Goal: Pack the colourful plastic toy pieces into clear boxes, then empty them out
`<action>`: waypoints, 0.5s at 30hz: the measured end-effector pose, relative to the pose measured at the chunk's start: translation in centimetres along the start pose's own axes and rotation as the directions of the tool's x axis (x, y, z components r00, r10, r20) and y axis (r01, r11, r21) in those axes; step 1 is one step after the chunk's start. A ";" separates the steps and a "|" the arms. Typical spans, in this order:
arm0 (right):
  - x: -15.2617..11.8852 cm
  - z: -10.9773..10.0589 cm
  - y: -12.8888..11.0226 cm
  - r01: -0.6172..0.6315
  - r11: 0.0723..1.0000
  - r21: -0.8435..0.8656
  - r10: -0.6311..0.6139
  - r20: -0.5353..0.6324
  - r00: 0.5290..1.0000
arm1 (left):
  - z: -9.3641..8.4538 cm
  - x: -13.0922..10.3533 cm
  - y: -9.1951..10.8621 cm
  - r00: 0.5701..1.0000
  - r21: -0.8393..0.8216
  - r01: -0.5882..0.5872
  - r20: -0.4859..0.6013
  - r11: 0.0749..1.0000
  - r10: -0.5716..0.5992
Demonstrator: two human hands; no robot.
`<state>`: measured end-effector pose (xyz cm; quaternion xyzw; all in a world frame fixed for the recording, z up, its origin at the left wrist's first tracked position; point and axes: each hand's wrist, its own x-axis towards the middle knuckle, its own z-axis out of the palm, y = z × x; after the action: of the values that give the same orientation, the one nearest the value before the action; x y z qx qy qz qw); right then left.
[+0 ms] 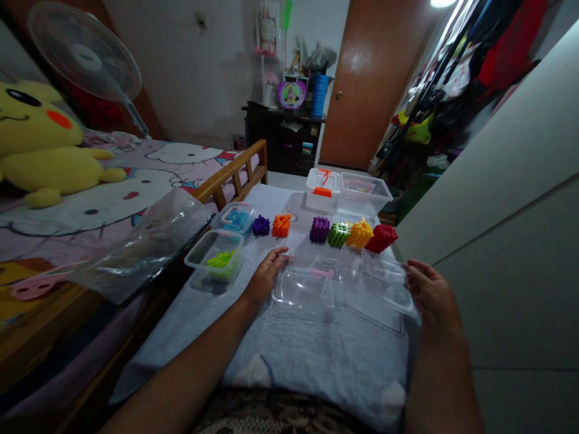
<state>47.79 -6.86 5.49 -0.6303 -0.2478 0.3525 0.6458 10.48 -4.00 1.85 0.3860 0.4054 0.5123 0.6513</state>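
Observation:
In front of me a clear plastic box point(303, 289) rests on the cloth-covered table. My left hand point(266, 274) is at its far left corner, fingers closed on the rim. My right hand point(432, 292) grips the right edge of a clear plastic lid point(384, 280), which is tilted and slightly blurred beside the box. Beyond them stand blocks of interlocking plastic pieces: dark blue point(261, 225), orange point(281, 225), purple point(319, 229), green point(339, 235), yellow point(360, 233) and red point(382, 238).
At the left, an open box point(194, 259) holds lime-green pieces, and a lidded box point(248, 211) holds blue ones. Two clear boxes point(362, 187) stand at the table's far end. A wooden bed rail point(230, 181) borders the left side; a white cabinet point(506, 241) rises on the right.

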 end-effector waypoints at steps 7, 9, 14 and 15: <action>1.3 -2.2 2.0 -0.016 0.997 -0.077 0.004 -0.149 0.989 | 0.4 -0.5 0.7 0.999 0.031 0.007 -0.040 1.000 -0.006; 1.4 -1.9 2.8 -0.025 0.989 -0.148 0.006 -0.126 0.992 | 0.4 -0.5 0.7 0.999 0.056 0.003 -0.046 0.998 0.000; 1.4 -0.2 4.2 0.108 0.914 -0.391 -0.132 -0.035 0.991 | -0.1 -0.1 0.2 0.999 0.106 -0.024 -0.025 0.994 0.027; 1.3 0.1 4.3 0.154 0.882 -0.446 -0.177 -0.010 0.984 | -0.1 -0.1 0.1 0.999 0.104 -0.029 -0.021 0.994 0.031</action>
<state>47.94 -5.98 1.06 -0.7459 -0.3582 0.2142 0.5190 10.28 -4.04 1.94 0.4195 0.4329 0.5046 0.6181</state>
